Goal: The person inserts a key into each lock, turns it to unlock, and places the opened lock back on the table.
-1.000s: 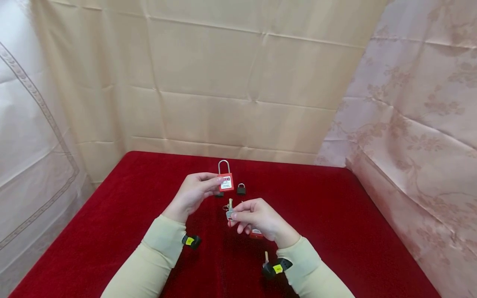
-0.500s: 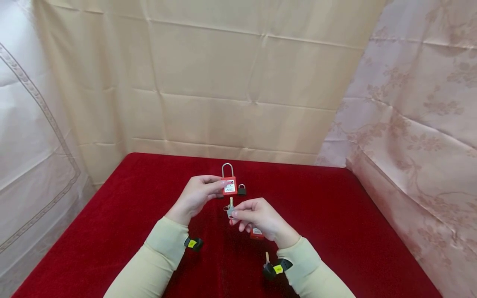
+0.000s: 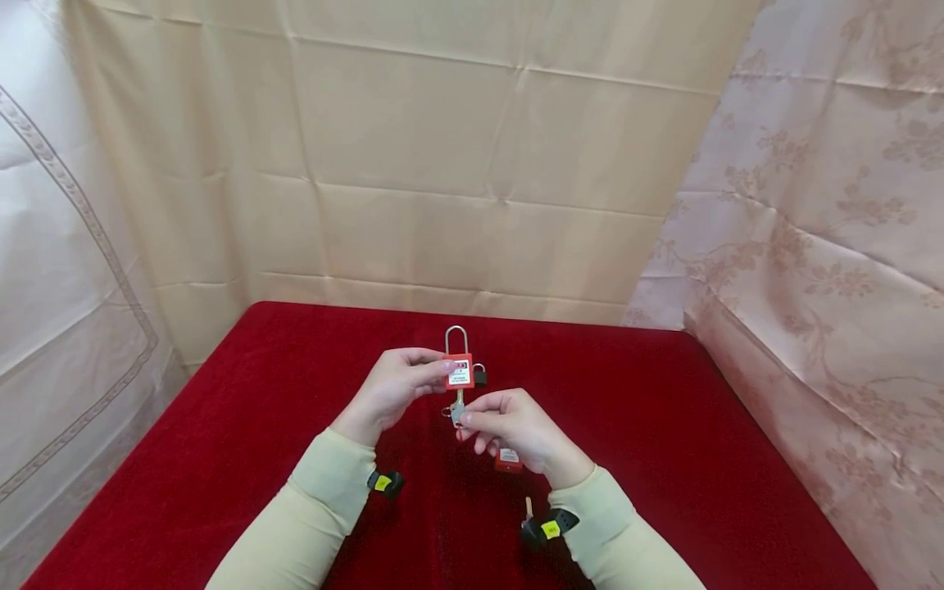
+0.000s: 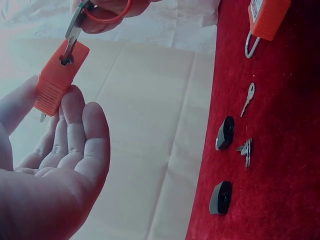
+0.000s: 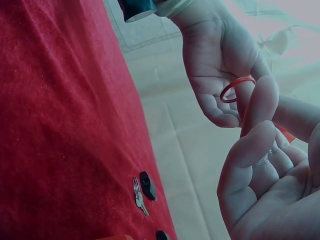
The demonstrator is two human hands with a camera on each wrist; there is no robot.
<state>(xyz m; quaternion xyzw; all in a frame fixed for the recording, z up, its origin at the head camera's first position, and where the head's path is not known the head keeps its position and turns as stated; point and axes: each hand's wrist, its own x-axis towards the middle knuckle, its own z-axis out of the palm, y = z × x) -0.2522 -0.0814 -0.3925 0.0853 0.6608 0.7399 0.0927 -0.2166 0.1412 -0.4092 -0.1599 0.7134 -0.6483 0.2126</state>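
My left hand (image 3: 394, 389) holds a red padlock (image 3: 459, 373) between thumb and fingers, its long steel shackle pointing up and away. A white label faces me. Just below it, my right hand (image 3: 516, 430) pinches a silver key (image 3: 458, 410) between thumb and index finger. In the left wrist view, the tip of the key (image 4: 73, 37) meets the keyhole in the base of the padlock (image 4: 57, 82). A red ring (image 4: 107, 19) hangs from the key beside the right fingers. The right wrist view shows this red ring (image 5: 225, 96), while the fingers hide the key.
A second red padlock (image 3: 508, 463) lies on the red cloth (image 3: 627, 459) below my right hand. Behind the held padlock is a small black padlock (image 3: 481, 378); the left wrist view shows another black padlock (image 4: 220, 198), a loose key (image 4: 248, 99) and a key bunch (image 4: 247, 151).
My left hand has moved the red padlock right and slightly down toward the key. The key has turned a little more upright, and its tip now meets the padlock's base.
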